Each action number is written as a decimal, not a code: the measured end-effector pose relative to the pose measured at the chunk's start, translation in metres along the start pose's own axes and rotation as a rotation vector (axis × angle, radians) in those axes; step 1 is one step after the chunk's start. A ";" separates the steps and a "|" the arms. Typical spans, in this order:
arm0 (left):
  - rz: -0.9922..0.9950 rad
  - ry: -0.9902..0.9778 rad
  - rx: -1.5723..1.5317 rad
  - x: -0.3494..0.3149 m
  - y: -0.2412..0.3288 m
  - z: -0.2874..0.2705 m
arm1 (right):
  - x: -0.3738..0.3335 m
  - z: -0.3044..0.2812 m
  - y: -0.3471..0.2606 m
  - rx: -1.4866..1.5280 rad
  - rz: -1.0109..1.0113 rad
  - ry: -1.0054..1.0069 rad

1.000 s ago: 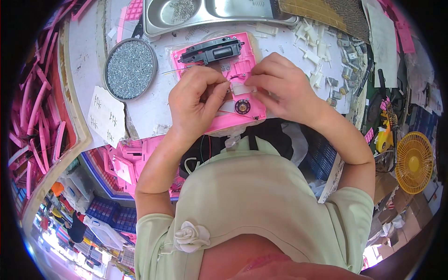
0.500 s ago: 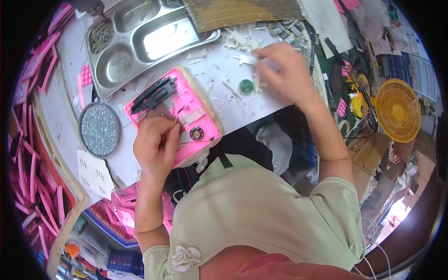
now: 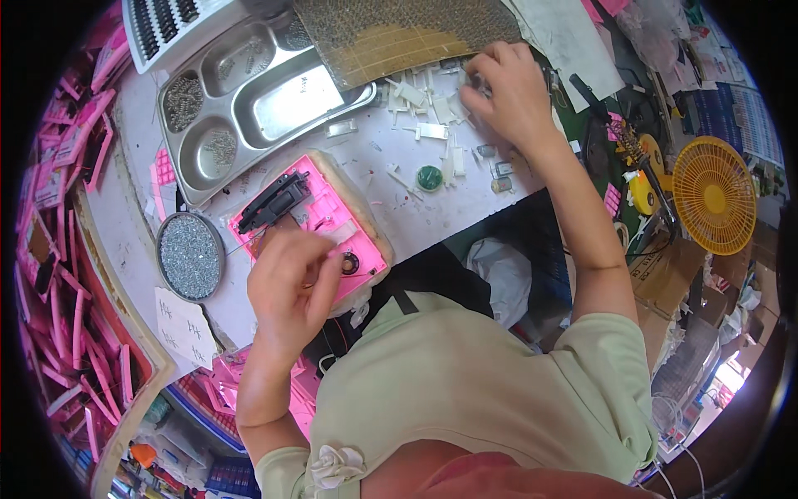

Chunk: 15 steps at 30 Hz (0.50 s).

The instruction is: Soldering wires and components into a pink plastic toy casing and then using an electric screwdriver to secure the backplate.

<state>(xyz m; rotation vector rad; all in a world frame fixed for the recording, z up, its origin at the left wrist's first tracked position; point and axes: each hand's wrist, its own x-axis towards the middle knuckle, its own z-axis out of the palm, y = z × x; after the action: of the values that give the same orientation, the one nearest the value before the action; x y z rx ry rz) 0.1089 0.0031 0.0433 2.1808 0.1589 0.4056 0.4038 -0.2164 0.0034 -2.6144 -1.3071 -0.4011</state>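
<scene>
A pink plastic casing [image 3: 378, 264] lies on a pale padded block [image 3: 366, 200] in front of me. Fitted in it are a black plastic part [image 3: 274, 202] and a round black part with a metallic centre [image 3: 350, 263]. My left hand [image 3: 291, 274] hovers over the casing's near left side, thumb and fingers drawn together; whatever they hold is hidden. My right hand [image 3: 515, 100] reaches to the far right of the worktop, thumb and forefinger apart, at a heap of small parts. White plastic pieces [image 3: 431, 130] lie beside it, and small metal cylinders [image 3: 501, 185] sit nearer me.
A steel compartment tray [image 3: 241, 150] with springs stands at the far left, below a white rack [image 3: 170, 29]. A round dish of small metal bits [image 3: 190, 256] is left of the casing. Brown board [image 3: 399, 41] covers the back. A green round pot [image 3: 429, 178] stands mid-table.
My right hand has moved farther away, uncovering small metal cylinders. My left hand has shifted slightly right and nearer over the casing. The view has shifted, bringing the white rack in.
</scene>
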 end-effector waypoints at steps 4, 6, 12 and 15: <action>-0.154 -0.082 -0.229 0.052 0.008 0.019 | -0.011 -0.030 -0.072 0.537 -0.201 0.005; -0.368 -0.342 -0.403 0.069 -0.003 0.027 | -0.019 -0.044 -0.100 0.623 -0.269 0.014; -0.581 -0.666 -0.701 0.075 0.009 0.013 | -0.035 -0.060 -0.088 1.017 -0.189 -0.264; -0.679 -0.815 -0.808 0.084 0.007 0.012 | -0.044 -0.059 -0.085 1.141 -0.109 -0.281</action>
<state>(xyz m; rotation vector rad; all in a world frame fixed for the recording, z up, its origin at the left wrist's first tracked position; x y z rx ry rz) 0.1914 0.0111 0.0618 1.2372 0.2149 -0.6964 0.3014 -0.2164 0.0496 -1.6453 -1.2090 0.5759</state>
